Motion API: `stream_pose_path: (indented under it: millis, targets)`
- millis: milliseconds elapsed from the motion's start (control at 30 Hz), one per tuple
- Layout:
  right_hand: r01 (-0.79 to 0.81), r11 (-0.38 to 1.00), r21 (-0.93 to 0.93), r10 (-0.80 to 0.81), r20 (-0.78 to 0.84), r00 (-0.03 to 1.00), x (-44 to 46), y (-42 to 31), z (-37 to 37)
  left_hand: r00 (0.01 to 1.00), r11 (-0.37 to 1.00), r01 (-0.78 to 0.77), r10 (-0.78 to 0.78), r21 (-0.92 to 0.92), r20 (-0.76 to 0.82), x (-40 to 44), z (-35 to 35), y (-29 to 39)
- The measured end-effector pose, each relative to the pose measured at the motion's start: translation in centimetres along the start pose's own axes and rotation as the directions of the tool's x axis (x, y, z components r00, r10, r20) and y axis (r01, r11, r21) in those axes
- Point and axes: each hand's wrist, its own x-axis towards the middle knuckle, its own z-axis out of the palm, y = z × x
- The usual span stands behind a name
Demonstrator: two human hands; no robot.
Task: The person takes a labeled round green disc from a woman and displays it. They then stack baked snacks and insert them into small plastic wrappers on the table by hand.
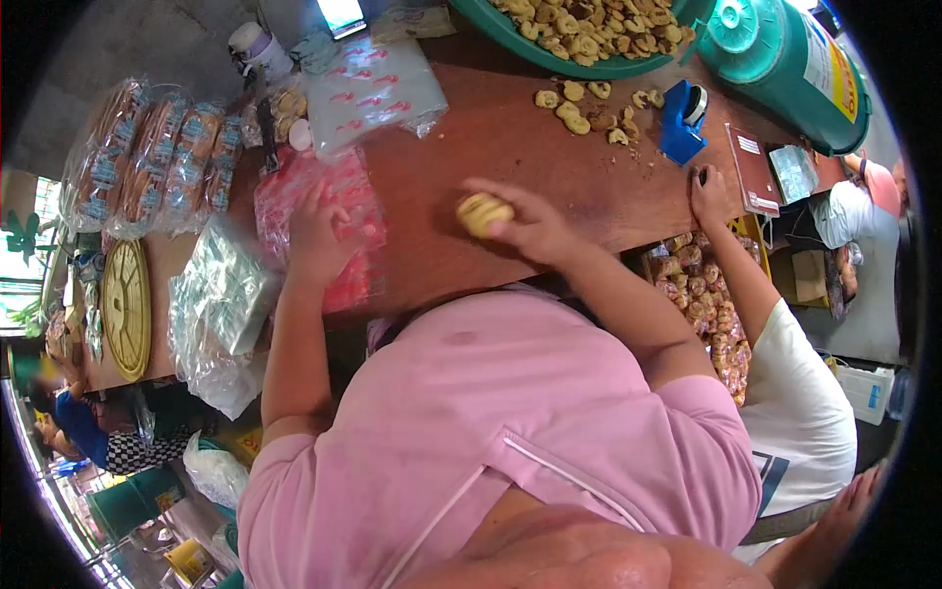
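My right hand [533,224] grips a small stack of round yellow-brown cookies [483,214] above the wooden table, thumb on the near side and index finger stretched past them. On the left, my left hand [322,241] lies over a pile of red-printed clear plastic bags [365,270], its fingers loosely bent and the thumb apart. No bag is seen lifted in it. Beyond the hands, a wide green basin [589,67] is heaped with similar cookies [579,29]. Several loose cookies [572,118] and crumbs lie on the table below its rim.
A blue tape dispenser [682,123] and a green bucket [775,59] stand at the right. More plastic bags [378,88] lie at the back. Packed cookies [162,157] stand left, near a round yellow lid [126,309]. A co-worker's hand [714,196] rests on the table edge above packed cookies [699,294].
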Motion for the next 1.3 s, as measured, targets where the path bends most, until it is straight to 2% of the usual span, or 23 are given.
stream_pose_path:
  millis: [33, 133, 167, 267, 300, 333, 400, 467, 500, 567, 600, 633, 667, 700, 733, 767, 867, 967, 1067, 1100, 1200, 1233, 1300]
  targets:
    - [-0.036, 0.995, 0.092, 0.026, 0.114, 0.993, 1.1, 0.5, 1.3, 0.999, 0.998, 0.012, -0.014, -0.067, -0.031, 0.0, 0.7, -0.5]
    - [-0.031, 0.999, -0.008, 0.031, -0.060, 0.998, 3.5, 1.7, 0.6, 0.995, 0.974, 0.053, -0.070, -0.220, -0.071, -0.2, 2.5, -2.9]
    - [0.066, 0.984, -0.166, -0.111, -0.276, 0.955, 4.3, 2.5, -1.4, 0.994, 0.968, 0.072, -0.089, -0.242, -0.060, -0.3, 2.4, -3.2]
    - [0.019, 0.968, -0.250, -0.177, -0.630, 0.756, 3.6, 2.2, -10.7, 0.998, 0.958, 0.049, -0.059, -0.282, -0.026, -0.3, 1.9, -4.6]
    - [-0.003, 0.892, -0.452, -0.329, -0.654, 0.681, 1.9, 0.1, -11.5, 0.999, 0.956, 0.027, -0.032, -0.293, -0.012, 0.0, 1.9, -4.9]
    - [0.110, 0.927, -0.360, -0.332, -0.645, 0.688, 0.6, -0.8, -12.0, 0.969, 0.830, 0.121, -0.217, -0.545, -0.115, 0.3, 1.9, -4.8]
    - [0.318, 0.936, -0.151, -0.338, -0.638, 0.692, -1.7, -1.4, -12.5, 0.817, 0.499, 0.111, -0.539, -0.859, -0.207, 1.5, 1.6, -3.9]
    - [0.190, 0.951, -0.244, -0.297, -0.550, 0.780, -3.8, -0.1, -11.7, 0.735, 0.404, -0.019, -0.614, -0.915, -0.287, 2.8, 1.0, -0.8]
    - [0.129, 0.946, -0.296, -0.269, -0.504, 0.821, -4.5, 0.8, -11.5, 0.732, 0.408, -0.085, -0.594, -0.909, -0.334, 3.3, 0.7, 1.6]
    - [0.060, 0.939, -0.338, -0.243, -0.533, 0.810, -5.2, 3.7, -11.8, 0.794, 0.522, -0.208, -0.404, -0.827, -0.455, 3.7, 0.2, 7.4]
    - [0.030, 0.933, -0.359, -0.235, -0.543, 0.806, -5.2, 4.5, -12.0, 0.833, 0.592, -0.283, -0.238, -0.754, -0.500, 3.8, 0.2, 10.2]
    - [0.114, 0.973, -0.201, -0.210, -0.565, 0.798, -5.0, 2.7, -11.1, 0.863, 0.641, -0.361, -0.045, -0.677, -0.503, 3.9, 0.3, 12.8]
    - [0.100, 0.965, -0.244, -0.230, -0.592, 0.773, -4.9, 2.2, -11.0, 0.866, 0.662, -0.439, 0.134, -0.607, -0.481, 3.7, 0.7, 15.1]
    - [0.086, 0.954, -0.288, -0.253, -0.618, 0.744, -4.8, 1.8, -11.3, 0.892, 0.702, -0.440, 0.272, -0.559, -0.361, 3.5, 1.5, 17.0]
    - [0.072, 0.940, -0.333, -0.282, -0.643, 0.712, -4.6, 1.4, -11.4, 0.923, 0.800, -0.370, 0.372, -0.473, -0.093, 3.0, 2.4, 18.6]
    - [0.103, 0.937, -0.334, -0.302, -0.627, 0.718, -4.9, 0.8, -11.3, 0.892, 0.877, -0.325, 0.409, -0.355, 0.193, 2.2, 3.0, 19.6]
    - [0.092, 0.925, -0.368, -0.313, -0.604, 0.733, -4.6, 1.3, -10.3, 0.903, 0.876, -0.302, 0.390, -0.376, 0.182, -0.1, 4.1, 19.9]
    - [0.050, 0.914, -0.403, -0.273, -0.519, 0.810, -4.3, 1.8, -8.3, 0.944, 0.734, -0.206, 0.323, -0.647, 0.065, 2.4, 4.2, 16.6]
    - [-0.044, 0.829, -0.557, -0.242, -0.430, 0.870, -3.0, 1.3, -5.4, 0.962, 0.964, -0.214, 0.236, -0.161, 0.140, 2.8, 4.6, 13.6]
    - [-0.080, 0.800, -0.594, -0.204, -0.395, 0.896, -2.7, -1.1, -3.4, 0.959, 0.972, -0.187, 0.213, -0.145, 0.187, 2.5, 4.6, 13.5]
    - [0.046, 0.598, -0.800, -0.391, -0.241, 0.888, -1.3, -2.0, -0.8, 0.958, 0.960, -0.200, 0.234, -0.197, 0.163, 0.9, 4.8, 13.2]
    - [-0.092, 0.576, -0.812, -0.296, -0.313, 0.903, -1.0, -1.4, -0.4, 0.959, 0.964, -0.188, 0.222, -0.189, 0.176, 0.7, 4.5, 13.2]
    - [-0.104, 0.493, -0.864, -0.311, -0.287, 0.906, -0.4, -0.1, -0.3, 0.961, 0.971, -0.169, 0.201, -0.169, 0.193, 0.7, 3.4, 13.4]
